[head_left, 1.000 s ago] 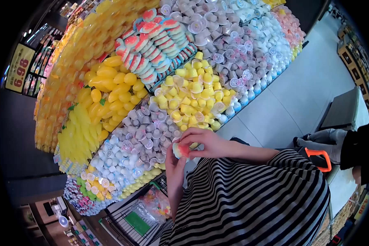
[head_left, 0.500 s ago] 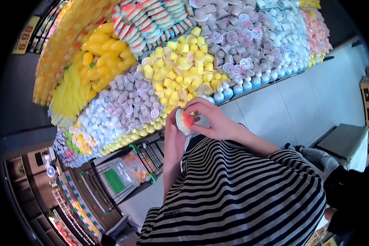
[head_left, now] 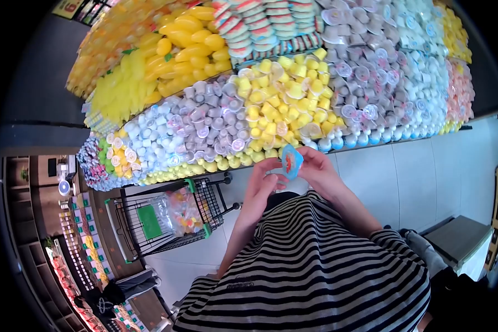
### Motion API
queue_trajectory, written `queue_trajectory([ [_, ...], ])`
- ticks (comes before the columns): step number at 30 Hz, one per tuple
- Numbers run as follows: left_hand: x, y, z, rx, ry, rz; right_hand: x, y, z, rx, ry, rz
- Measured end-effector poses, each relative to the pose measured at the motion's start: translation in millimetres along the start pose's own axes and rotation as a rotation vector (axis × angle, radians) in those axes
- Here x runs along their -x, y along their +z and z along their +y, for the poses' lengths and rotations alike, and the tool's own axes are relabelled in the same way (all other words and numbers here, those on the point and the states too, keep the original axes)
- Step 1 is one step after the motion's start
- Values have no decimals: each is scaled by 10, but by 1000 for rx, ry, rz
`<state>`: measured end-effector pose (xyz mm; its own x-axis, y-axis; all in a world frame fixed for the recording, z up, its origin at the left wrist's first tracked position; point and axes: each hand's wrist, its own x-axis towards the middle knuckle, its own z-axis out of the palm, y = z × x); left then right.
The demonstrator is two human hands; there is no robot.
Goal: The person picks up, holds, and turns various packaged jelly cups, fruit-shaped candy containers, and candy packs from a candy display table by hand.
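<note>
In front of my striped shirt, a small jelly cup (head_left: 291, 161) is held up, its blue lid with a red print showing. My right hand (head_left: 318, 170) is closed on its right side, the fingertips partly behind it. From the left, my left hand (head_left: 264, 181) reaches the cup's edge with curled fingers that also grip it. Just beyond both hands is a display heaped with cups: yellow jelly cups (head_left: 288, 94) straight ahead, grey-purple cups (head_left: 365, 72) to the right.
A shopping cart (head_left: 174, 213) with filled plastic bags stands on the left. Yellow balls (head_left: 218, 164) and blue-and-white balls (head_left: 350, 141) line the display's front edge. A person's legs (head_left: 426, 249) and a grey box-like stand (head_left: 458, 239) are at the right.
The jelly cup has turned from its red and white side to its blue lid. Both hands have moved right in view, and the display and cart have shifted as my head moved.
</note>
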<state>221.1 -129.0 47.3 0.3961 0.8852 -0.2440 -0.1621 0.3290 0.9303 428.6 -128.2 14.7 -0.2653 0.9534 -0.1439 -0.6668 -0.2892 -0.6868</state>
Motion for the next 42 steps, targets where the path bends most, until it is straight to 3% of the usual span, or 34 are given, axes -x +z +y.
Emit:
queue_trajectory([
  [5, -70, -329, 129, -64, 209, -54, -174, 157, 178, 28, 55, -33],
  [16, -192, -1310, 406, -169, 224, -23, -813, 814, 537, 290, 66, 29],
  [24, -272, -1889, 413, -31, 278, -21, -1216, 1213, 844, 323, 58, 17],
  [27, -327, -2133, 351, 109, 178, -67, -1273, 1231, 1013, 180, 67, 61],
  [31, -385, -2377, 376, 68, 87, -132, -1277, 1391, 1003, -322, 98, 122],
  [36, -489, -2393, 428, 35, 51, -98, -1336, 1223, 927, -293, 162, 113],
  [42, -662, -1760, 573, -33, 155, -17, -1324, 964, 539, -331, 136, -3],
])
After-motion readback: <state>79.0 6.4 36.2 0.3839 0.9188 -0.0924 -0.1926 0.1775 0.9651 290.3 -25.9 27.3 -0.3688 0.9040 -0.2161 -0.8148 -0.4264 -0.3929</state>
